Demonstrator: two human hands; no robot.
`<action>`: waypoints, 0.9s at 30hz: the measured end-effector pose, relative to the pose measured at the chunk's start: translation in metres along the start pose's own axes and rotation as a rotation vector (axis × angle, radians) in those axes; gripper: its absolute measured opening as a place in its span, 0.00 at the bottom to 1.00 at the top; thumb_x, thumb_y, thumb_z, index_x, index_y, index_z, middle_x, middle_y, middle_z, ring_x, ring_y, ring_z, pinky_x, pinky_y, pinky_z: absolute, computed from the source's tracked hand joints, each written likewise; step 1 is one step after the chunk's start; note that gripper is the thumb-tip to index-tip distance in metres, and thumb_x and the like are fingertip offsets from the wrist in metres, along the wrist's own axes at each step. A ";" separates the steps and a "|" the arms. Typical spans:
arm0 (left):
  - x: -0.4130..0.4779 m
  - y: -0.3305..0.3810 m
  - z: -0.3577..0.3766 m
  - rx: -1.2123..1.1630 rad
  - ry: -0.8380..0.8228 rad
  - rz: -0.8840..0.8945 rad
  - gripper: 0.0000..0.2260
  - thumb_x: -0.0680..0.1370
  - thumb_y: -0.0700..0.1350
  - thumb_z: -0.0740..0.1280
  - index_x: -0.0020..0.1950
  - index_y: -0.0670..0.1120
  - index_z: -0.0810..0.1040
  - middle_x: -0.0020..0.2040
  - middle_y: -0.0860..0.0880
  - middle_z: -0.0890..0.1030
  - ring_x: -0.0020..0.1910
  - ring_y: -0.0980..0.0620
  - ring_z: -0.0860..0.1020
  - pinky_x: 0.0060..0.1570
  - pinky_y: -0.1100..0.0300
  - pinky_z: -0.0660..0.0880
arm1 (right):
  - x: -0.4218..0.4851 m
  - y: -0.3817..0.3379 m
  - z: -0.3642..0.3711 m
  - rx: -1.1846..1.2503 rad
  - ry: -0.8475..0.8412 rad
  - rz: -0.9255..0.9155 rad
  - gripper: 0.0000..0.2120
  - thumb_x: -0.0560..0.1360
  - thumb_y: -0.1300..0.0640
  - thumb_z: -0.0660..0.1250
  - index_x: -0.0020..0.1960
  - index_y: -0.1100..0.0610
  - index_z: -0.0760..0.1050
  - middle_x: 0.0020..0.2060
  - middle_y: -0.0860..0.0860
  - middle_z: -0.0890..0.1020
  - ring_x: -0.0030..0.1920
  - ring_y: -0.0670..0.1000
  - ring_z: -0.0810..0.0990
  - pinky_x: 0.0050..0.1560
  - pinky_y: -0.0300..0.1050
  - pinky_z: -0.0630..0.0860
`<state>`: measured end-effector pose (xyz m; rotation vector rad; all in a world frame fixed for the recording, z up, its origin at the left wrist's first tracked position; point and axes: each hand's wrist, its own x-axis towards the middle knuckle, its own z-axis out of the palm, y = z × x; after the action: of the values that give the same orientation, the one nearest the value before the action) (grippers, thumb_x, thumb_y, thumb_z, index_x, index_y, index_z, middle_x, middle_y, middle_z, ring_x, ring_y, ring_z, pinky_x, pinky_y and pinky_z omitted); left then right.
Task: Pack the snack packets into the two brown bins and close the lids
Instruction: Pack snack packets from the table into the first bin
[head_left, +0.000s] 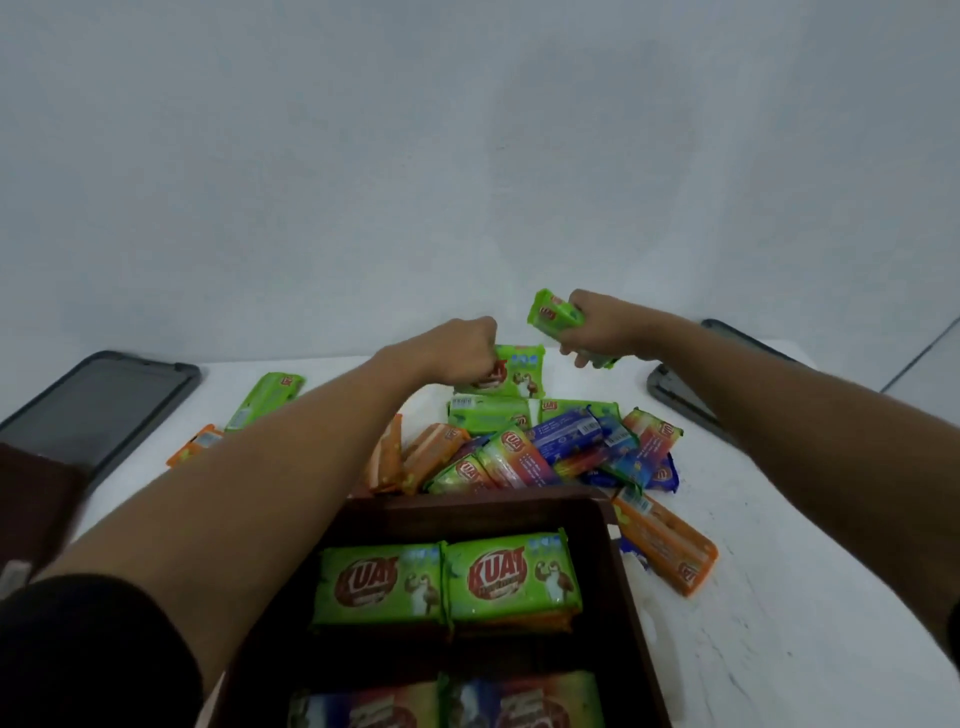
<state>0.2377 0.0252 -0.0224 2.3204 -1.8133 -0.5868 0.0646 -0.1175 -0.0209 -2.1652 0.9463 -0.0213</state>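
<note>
A brown bin stands open near me with two green packets side by side and multicoloured ones below them. Beyond it lies a pile of snack packets, green, orange, blue and rainbow. My left hand reaches over the pile and grips a green packet at the far side. My right hand holds another green packet lifted above the table. A second brown bin shows partly at the left edge.
A dark grey lid lies flat at the far left and another dark lid at the far right, partly behind my right arm. Loose orange packets lie right of the bin. A pale wall rises behind the white table.
</note>
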 end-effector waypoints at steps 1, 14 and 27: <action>-0.006 -0.003 -0.004 -0.085 0.013 -0.027 0.03 0.81 0.39 0.58 0.53 0.43 0.69 0.52 0.39 0.77 0.43 0.45 0.73 0.37 0.54 0.68 | -0.008 -0.006 -0.002 0.023 -0.011 -0.015 0.14 0.78 0.57 0.65 0.60 0.60 0.66 0.50 0.58 0.82 0.44 0.55 0.84 0.38 0.48 0.78; -0.113 -0.021 -0.019 -0.111 0.086 0.073 0.26 0.69 0.62 0.78 0.59 0.56 0.70 0.44 0.53 0.82 0.41 0.53 0.80 0.39 0.56 0.74 | -0.096 -0.062 0.026 -0.039 -0.075 -0.071 0.25 0.81 0.35 0.52 0.52 0.55 0.75 0.49 0.56 0.81 0.41 0.53 0.78 0.41 0.46 0.74; -0.193 -0.038 0.001 -0.003 0.170 0.224 0.37 0.63 0.76 0.67 0.64 0.55 0.81 0.50 0.57 0.77 0.50 0.55 0.76 0.46 0.59 0.71 | -0.178 -0.072 0.053 -0.305 -0.161 -0.233 0.36 0.60 0.34 0.78 0.64 0.45 0.76 0.53 0.42 0.81 0.51 0.45 0.81 0.53 0.48 0.80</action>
<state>0.2329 0.2199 0.0056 2.0550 -1.9515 -0.3480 -0.0044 0.0610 0.0357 -2.5048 0.6333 0.1934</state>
